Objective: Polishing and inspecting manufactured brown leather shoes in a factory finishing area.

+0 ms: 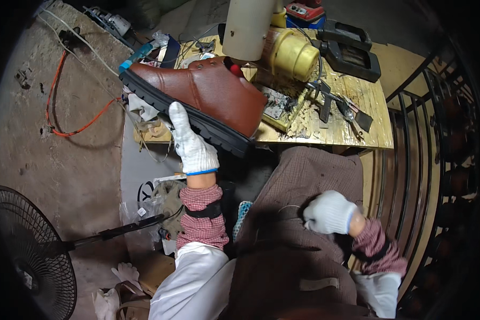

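1. A brown leather boot (213,93) tilts at the near edge of a cluttered wooden table (383,128), its black sole turned toward the wearer.
2. The left hand (193,144), in a white knit glove, grasps the boot from the near side, thumb laid up the sole; its other fingers are mostly hidden.
3. The boot lies just beyond that hand, its long axis slanting from toe at far left to heel at near right.
4. The right hand (329,212), also gloved, hovers over a brown apron (314,168), near and to the right, well apart from the boot. Its fingers curl in a blur; whether they hold anything cannot be told.
5. Of the 2 hands, only the left touches the boot.
6. A pale pipe (248,29) ends by the boot's opening, contact unclear, with a yellow cylinder (296,56) just to the right.
7. At near left stands a black fan (34,250).
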Demonstrator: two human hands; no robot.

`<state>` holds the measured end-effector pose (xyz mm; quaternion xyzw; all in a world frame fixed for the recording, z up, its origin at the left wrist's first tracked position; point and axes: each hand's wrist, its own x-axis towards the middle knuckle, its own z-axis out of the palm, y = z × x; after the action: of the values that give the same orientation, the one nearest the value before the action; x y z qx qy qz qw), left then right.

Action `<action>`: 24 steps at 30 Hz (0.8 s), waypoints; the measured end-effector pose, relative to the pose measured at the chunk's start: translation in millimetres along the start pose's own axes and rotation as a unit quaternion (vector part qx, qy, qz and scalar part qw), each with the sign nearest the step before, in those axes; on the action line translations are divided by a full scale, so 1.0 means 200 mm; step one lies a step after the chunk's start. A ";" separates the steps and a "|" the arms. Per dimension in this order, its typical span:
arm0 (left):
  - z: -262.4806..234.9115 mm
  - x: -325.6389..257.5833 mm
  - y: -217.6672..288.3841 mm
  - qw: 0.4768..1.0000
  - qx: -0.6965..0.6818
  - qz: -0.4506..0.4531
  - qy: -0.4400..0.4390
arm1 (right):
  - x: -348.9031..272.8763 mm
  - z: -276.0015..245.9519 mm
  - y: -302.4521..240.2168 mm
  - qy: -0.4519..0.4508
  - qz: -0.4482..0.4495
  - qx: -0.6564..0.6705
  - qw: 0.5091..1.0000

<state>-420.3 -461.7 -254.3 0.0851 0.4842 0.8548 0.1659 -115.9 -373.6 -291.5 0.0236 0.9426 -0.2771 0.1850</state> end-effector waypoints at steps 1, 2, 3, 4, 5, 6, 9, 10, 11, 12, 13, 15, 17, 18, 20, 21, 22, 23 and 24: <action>0.00 0.00 0.01 1.000 0.000 0.001 0.003 | -0.07 0.04 0.02 0.081 0.022 0.018 0.996; -0.01 0.00 0.01 0.999 -0.025 -0.039 0.007 | -0.12 0.08 0.03 0.180 0.059 0.056 0.980; 0.00 0.01 0.00 0.995 -0.053 -0.084 0.007 | -0.19 0.09 0.03 0.278 0.103 0.090 0.951; 0.00 0.02 -0.02 0.994 -0.034 -0.090 0.045 | -0.25 0.10 0.03 0.322 0.133 0.137 0.927; -0.01 0.03 -0.04 0.994 -0.034 -0.089 0.046 | -0.29 0.15 0.02 0.386 0.172 0.197 0.885; 0.01 0.05 -0.07 0.989 -0.080 -0.118 0.031 | -0.36 0.18 0.00 0.402 0.233 0.235 0.854; 0.01 0.13 -0.15 0.981 -0.122 -0.145 0.047 | -0.49 0.29 -0.02 0.441 0.324 0.322 0.773; 0.00 0.17 -0.16 0.976 -0.135 -0.157 0.074 | -0.51 0.29 -0.03 0.422 0.337 0.327 0.775; 0.00 0.19 -0.16 0.969 -0.148 -0.168 0.102 | -0.52 0.32 -0.02 0.430 0.326 0.301 0.786; 0.01 0.22 -0.16 0.964 -0.153 -0.172 0.131 | -0.52 0.32 -0.01 0.418 0.333 0.301 0.790; 0.01 0.24 -0.15 0.965 -0.154 -0.167 0.131 | -0.51 0.31 0.00 0.405 0.339 0.301 0.794; 0.02 0.25 -0.13 0.958 -0.157 -0.174 0.166 | -0.47 0.27 0.02 0.404 0.317 0.290 0.807; 0.02 0.25 -0.11 0.963 -0.158 -0.159 0.148 | -0.40 0.21 0.03 0.405 0.299 0.279 0.818; 0.01 0.24 -0.10 0.967 -0.160 -0.151 0.132 | -0.35 0.17 0.04 0.424 0.252 0.232 0.838; -0.05 0.19 -0.13 0.977 -0.146 -0.132 0.086 | -0.25 0.07 0.03 0.469 0.165 0.152 0.854; -0.09 0.14 -0.15 0.984 -0.132 -0.110 0.041 | -0.20 0.01 0.02 0.493 0.128 0.117 0.853; -0.14 0.06 -0.15 0.979 -0.147 -0.142 0.008 | -0.19 -0.07 -0.01 0.472 0.094 0.097 0.871; -0.21 -0.05 -0.13 0.970 -0.161 -0.178 -0.032 | -0.20 -0.15 -0.05 0.454 0.067 0.076 0.885; -0.27 -0.17 -0.16 0.947 -0.196 -0.233 -0.104 | -0.22 -0.20 -0.08 0.408 0.049 0.110 0.905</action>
<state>-399.1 -502.1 -309.7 0.0242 0.2930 0.8567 0.4239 -90.1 -362.1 -236.0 0.2012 0.8971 -0.3353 -0.2059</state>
